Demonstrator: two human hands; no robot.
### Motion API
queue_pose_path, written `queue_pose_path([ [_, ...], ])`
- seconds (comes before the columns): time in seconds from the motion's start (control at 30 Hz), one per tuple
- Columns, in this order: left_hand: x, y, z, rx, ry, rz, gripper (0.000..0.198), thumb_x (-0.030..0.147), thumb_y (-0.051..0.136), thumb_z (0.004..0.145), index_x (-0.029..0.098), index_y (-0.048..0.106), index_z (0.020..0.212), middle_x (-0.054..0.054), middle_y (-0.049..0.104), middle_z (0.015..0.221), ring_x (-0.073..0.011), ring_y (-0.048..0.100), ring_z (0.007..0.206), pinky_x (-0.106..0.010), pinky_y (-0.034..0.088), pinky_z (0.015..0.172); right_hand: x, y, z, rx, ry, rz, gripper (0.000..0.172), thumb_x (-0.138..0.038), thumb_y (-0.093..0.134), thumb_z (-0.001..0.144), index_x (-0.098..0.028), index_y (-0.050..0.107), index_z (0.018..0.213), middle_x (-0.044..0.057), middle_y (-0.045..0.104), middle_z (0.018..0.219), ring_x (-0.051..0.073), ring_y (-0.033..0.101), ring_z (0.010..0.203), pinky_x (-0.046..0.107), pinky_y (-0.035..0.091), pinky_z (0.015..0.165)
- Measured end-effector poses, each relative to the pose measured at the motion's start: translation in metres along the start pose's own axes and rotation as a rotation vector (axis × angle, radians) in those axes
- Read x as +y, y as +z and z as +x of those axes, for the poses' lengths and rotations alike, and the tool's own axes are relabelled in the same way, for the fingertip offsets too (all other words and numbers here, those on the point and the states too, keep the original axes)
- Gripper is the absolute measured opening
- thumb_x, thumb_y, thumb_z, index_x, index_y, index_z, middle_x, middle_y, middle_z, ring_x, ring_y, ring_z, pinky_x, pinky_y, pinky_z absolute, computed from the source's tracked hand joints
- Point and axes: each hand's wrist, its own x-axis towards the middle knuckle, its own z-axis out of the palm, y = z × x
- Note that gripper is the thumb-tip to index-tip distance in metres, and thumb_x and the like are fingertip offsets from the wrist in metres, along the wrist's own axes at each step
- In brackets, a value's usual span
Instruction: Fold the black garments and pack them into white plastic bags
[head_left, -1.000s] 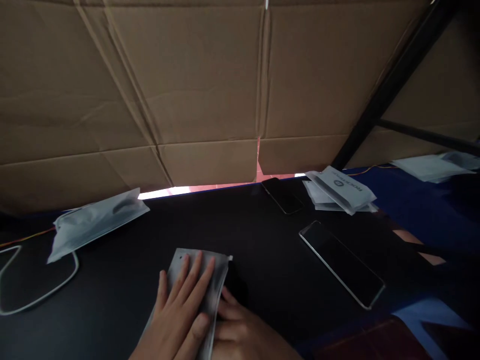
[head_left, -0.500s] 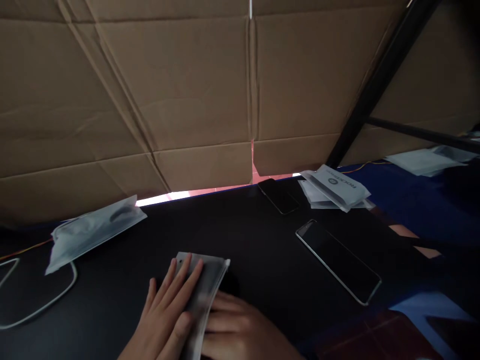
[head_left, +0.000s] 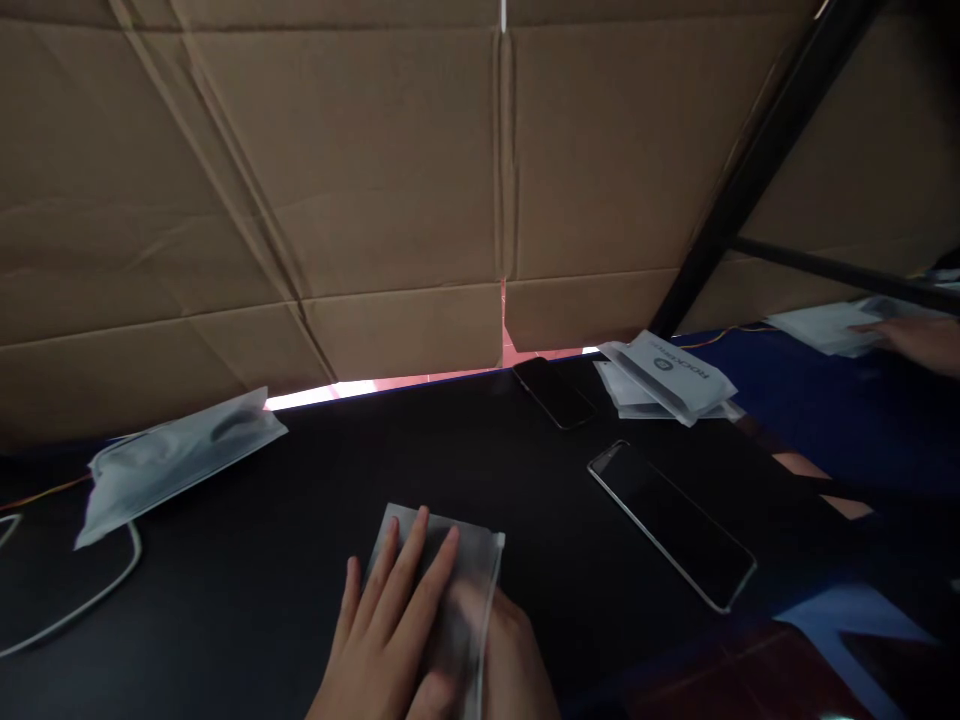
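Note:
Near the bottom middle of the head view lies a frosted plastic zip bag (head_left: 466,570) with a slider at its upper right corner. My left hand (head_left: 390,610) rests flat on it, fingers spread and pressing its top face. From the right, my right hand (head_left: 514,655) reaches in at the bag's zip edge. Its fingers show only as a blur through the film, so their grip is hidden. Further right on the black table lies a phone (head_left: 675,525) with a dark screen, and a second, smaller phone (head_left: 555,392) is behind it.
A filled frosted bag (head_left: 180,460) lies at left over a white cable (head_left: 90,610). Several printed pouches (head_left: 667,375) are stacked at the back right. Another person's hand (head_left: 922,340) touches white bags (head_left: 814,325) at far right. Cardboard (head_left: 390,160) walls the back; a black bar (head_left: 765,150) slants down.
Both hands and the bag have shifted right. My right hand's fingers have moved from beside the zip edge to behind the film. Another person's hand has appeared at far right.

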Motion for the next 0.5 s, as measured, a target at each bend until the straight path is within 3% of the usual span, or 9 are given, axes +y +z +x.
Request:
queue_pose_path([
  [0.1, 0.0, 0.001, -0.002, -0.025, -0.016, 0.035, 0.071, 0.054, 0.049, 0.105, 0.042, 0.029, 0.172, -0.002, 0.041, 0.178, -0.0418, 0.024, 0.169, -0.075, 0.041, 0.123, -0.003, -0.017, -0.004, -0.063, 0.029, -0.132, 0.045, 0.003, 0.063, 0.081, -0.024, 0.079, 0.114, 0.005, 0.08, 0.12, 0.023, 0.077, 0.108, 0.027, 0.057, 0.094],
  [0.23, 0.002, 0.007, -0.005, -0.11, 0.045, 0.108, 0.074, 0.05, 0.041, 0.108, 0.035, 0.016, 0.176, -0.01, 0.035, 0.18, -0.0458, 0.03, 0.166, -0.08, 0.05, 0.111, 0.002, -0.045, -0.015, -0.325, 0.145, -0.291, 0.029, -0.001, 0.074, 0.077, -0.023, 0.079, 0.096, 0.0, 0.08, 0.095, 0.017, 0.072, 0.08, 0.021, 0.051, 0.07],
  [0.33, 0.005, 0.011, -0.007, -0.099, 0.13, 0.185, 0.077, 0.053, 0.042, 0.107, 0.028, 0.018, 0.176, -0.016, 0.036, 0.178, -0.0524, 0.031, 0.163, -0.088, 0.047, 0.106, 0.004, -0.057, -0.021, -0.396, 0.17, -0.305, 0.025, -0.004, 0.076, 0.078, -0.025, 0.08, 0.09, -0.003, 0.079, 0.082, 0.014, 0.069, 0.069, 0.021, 0.043, 0.058],
  [0.4, 0.005, 0.01, -0.005, -0.087, 0.167, 0.199, 0.076, 0.053, 0.044, 0.106, 0.027, 0.025, 0.174, -0.019, 0.039, 0.175, -0.056, 0.036, 0.159, -0.092, 0.047, 0.101, 0.003, -0.062, -0.022, -0.3, 0.088, -0.313, 0.022, -0.01, 0.07, 0.086, -0.028, 0.081, 0.091, -0.003, 0.079, 0.08, 0.016, 0.071, 0.069, 0.022, 0.044, 0.057],
  [0.5, 0.005, -0.002, 0.014, -0.119, 0.146, 0.104, 0.065, 0.053, 0.045, 0.107, 0.028, 0.046, 0.167, -0.017, 0.049, 0.17, -0.0574, 0.043, 0.155, -0.095, 0.046, 0.097, 0.0, -0.069, -0.016, 0.02, -0.006, -0.304, 0.027, -0.031, 0.055, 0.104, -0.03, 0.082, 0.107, 0.003, 0.081, 0.092, 0.021, 0.075, 0.076, 0.029, 0.054, 0.065],
])
